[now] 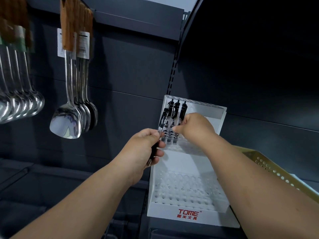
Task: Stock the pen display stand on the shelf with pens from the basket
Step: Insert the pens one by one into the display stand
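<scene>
Our left hand (145,150) is gripping a pen (154,150) beside the upper tier of the display stand (181,163). Our right hand (196,128), at its 2 o'clock, is pinching a standing pen (182,109). Working this close, we are risking toppling the neighbours. The basket (276,171) is sitting at 4 o'clock.

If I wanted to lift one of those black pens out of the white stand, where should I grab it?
Probably best to pinch the black clip end of a standing pen, coming from above and in front. The pens stand upright with their lower barrels sunk in the holes of the stand, so only the tops are free.
</scene>
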`<state>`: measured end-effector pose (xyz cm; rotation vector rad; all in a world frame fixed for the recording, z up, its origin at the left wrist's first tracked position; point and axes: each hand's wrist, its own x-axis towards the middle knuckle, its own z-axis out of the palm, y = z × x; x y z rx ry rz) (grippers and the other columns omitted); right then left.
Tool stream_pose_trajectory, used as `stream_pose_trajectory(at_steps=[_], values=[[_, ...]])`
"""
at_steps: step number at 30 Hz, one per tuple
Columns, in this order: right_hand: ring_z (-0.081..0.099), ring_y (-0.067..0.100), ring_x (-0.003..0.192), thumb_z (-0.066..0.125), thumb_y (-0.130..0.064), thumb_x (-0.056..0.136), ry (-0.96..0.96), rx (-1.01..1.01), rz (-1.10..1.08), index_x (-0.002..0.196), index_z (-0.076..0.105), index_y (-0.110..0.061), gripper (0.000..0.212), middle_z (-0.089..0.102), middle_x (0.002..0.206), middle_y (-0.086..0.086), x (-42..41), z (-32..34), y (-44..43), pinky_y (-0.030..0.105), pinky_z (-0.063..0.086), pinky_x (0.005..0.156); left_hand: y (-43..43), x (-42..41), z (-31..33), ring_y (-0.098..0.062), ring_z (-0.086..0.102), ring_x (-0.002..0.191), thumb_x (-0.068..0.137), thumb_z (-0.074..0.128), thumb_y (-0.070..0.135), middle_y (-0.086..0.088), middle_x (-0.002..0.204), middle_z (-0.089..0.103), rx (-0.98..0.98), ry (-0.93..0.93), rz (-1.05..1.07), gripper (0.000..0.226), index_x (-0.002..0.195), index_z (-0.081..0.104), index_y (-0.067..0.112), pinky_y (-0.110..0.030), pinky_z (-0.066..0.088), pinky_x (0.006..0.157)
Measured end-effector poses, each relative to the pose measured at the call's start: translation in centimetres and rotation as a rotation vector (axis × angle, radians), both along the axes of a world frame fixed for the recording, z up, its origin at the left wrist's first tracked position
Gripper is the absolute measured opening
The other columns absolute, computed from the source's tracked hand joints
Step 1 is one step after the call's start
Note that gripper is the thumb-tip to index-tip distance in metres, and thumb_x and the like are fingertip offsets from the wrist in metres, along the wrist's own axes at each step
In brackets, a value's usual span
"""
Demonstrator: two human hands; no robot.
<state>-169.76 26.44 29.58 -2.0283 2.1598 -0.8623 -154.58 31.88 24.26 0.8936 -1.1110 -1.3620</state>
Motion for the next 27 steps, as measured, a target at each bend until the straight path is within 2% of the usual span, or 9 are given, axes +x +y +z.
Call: stream_pose_trajectory(at_steps=[2,4,7,10,12,15,19,24,27], values=[[0.062,0.02,0.081,0.074,-0.034,0.084,-0.023,0.006,-0.003,0.075,0.057,-0.016,0.025,0.066,0.086,-0.001,-0.3,0.3,0.1,0.031,0.049,0.069,0.1,-0.1,0.1,-0.01,0.051,0.053,0.1,0.045,0.019,0.0,0.07,0.059,-0.002,-0.002,0.003,0.019,0.097,0.063,0.014,-0.021,0.042,0.048],[0.064,0.02,0.084,0.072,-0.028,0.085,-0.067,-0.058,0.021,0.081,0.063,-0.012,0.019,0.068,0.089,0.0,-0.6,0.6,0.7,0.035,0.054,0.077,0.3,-0.2,0.1,-0.01,0.051,0.053,0.1,0.045,0.02,0.001,0.07,0.059,-0.004,-0.005,0.004,0.019,0.096,0.063,0.015,-0.021,0.042,0.047],[0.058,0.014,0.071,0.066,-0.023,0.09,-0.288,-0.136,0.17,0.085,0.065,-0.015,0.01,0.064,0.08,-0.004,-0.5,0.9,3.0,0.036,0.051,0.071,0.5,-0.4,0.3,-0.01,0.051,0.054,0.1,0.046,0.021,0.002,0.07,0.06,-0.009,-0.006,-0.003,0.02,0.094,0.064,0.017,-0.022,0.041,0.049],[0.056,0.012,0.072,0.064,-0.024,0.093,-0.637,0.116,0.373,0.094,0.066,-0.018,0.007,0.066,0.085,-0.003,0.3,0.9,5.7,0.027,0.046,0.066,0.8,-0.9,0.5,-0.01,0.052,0.055,0.1,0.047,0.023,0.002,0.07,0.061,-0.027,-0.017,-0.021,0.019,0.098,0.065,0.018,-0.022,0.041,0.051],[0.056,0.011,0.072,0.063,-0.023,0.094,-0.755,0.242,0.452,0.103,0.066,-0.014,0.013,0.067,0.085,-0.002,0.4,0.7,6.4,0.023,0.045,0.064,1.2,-1.3,0.7,-0.01,0.054,0.057,0.1,0.047,0.024,0.003,0.07,0.062,-0.048,-0.038,-0.033,0.019,0.098,0.065,0.018,-0.022,0.041,0.052],[0.056,0.009,0.072,0.063,-0.02,0.094,-0.799,0.256,0.477,0.11,0.067,-0.012,0.018,0.067,0.082,-0.002,0.1,0.5,6.6,0.021,0.045,0.062,1.8,-1.8,0.9,-0.009,0.055,0.058,0.1,0.048,0.025,0.002,0.07,0.062,-0.082,-0.074,-0.046,0.021,0.09,0.066,0.018,-0.022,0.042,0.053],[0.058,0.006,0.068,0.063,-0.019,0.094,-0.795,0.21,0.455,0.098,0.067,-0.017,0.007,0.067,0.076,-0.005,-0.3,0.4,6.9,0.02,0.045,0.062,2.2,-2.0,1.0,-0.01,0.056,0.058,0.098,0.05,0.025,-0.001,0.071,0.062,-0.061,-0.086,-0.049,0.02,0.09,0.065,0.014,-0.023,0.046,0.055],[0.058,0.008,0.067,0.058,-0.016,0.097,-0.81,0.038,0.349,0.09,0.062,-0.017,0.008,0.064,0.078,-0.001,-1.2,1.7,6.7,0.02,0.048,0.061,1.6,-1.9,0.2,-0.017,0.061,0.072,0.098,0.051,0.024,-0.005,0.077,0.064,-0.056,-0.158,0.042,0.02,0.088,0.063,0.012,-0.031,0.052,0.076],[0.062,0.011,0.075,0.056,-0.018,0.098,-0.668,-0.145,0.272,0.089,0.061,-0.02,0.011,0.065,0.084,0.002,-2.3,2.6,6.0,0.028,0.053,0.071,1.4,-1.5,-0.3,-0.018,0.06,0.082,0.097,0.052,0.028,-0.006,0.089,0.065,-0.106,-0.277,0.168,0.017,0.094,0.064,0.016,-0.032,0.051,0.082]])
